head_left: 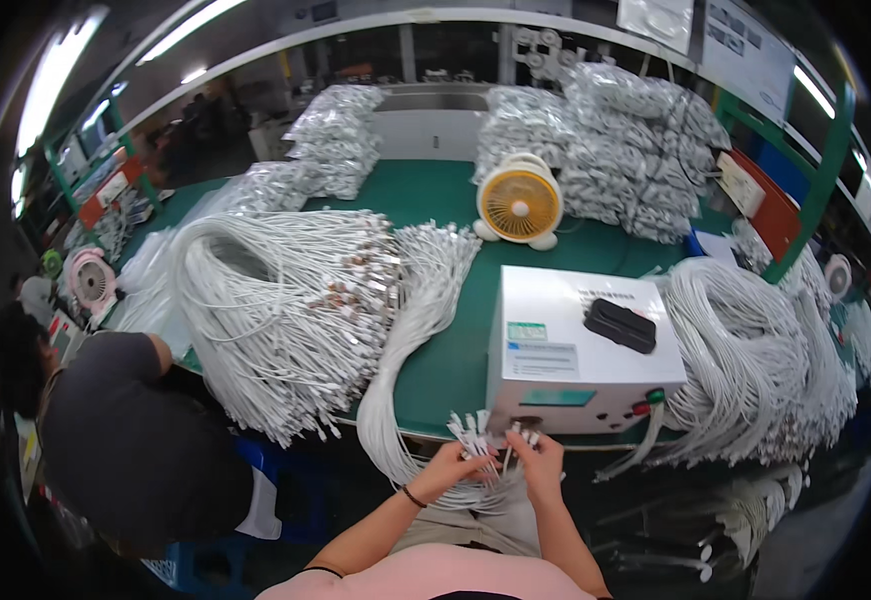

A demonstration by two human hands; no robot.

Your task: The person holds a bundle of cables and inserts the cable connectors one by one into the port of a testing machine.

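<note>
My left hand point(446, 470) is closed around a bunch of white cables point(471, 432), their white plugs fanned out above the fingers. My right hand point(539, 462) pinches a white cable plug point(517, 432) close to the front face of a white box-shaped tester point(541, 345). Whether that plug touches the tester's socket cannot be made out. From the left hand the cable lengths hang over my lap and run up onto the bench. The tester has a small screen, coloured buttons and a black oblong case point(621, 325) on its top.
A large heap of looped white cables point(286, 300) covers the bench's left, with a thinner bundle point(426, 280) beside it. More cable coils point(741, 340) lie right of the tester. A yellow-white fan point(520, 203) and stacked bagged goods point(636, 150) stand behind. A person point(136, 440) sits at left.
</note>
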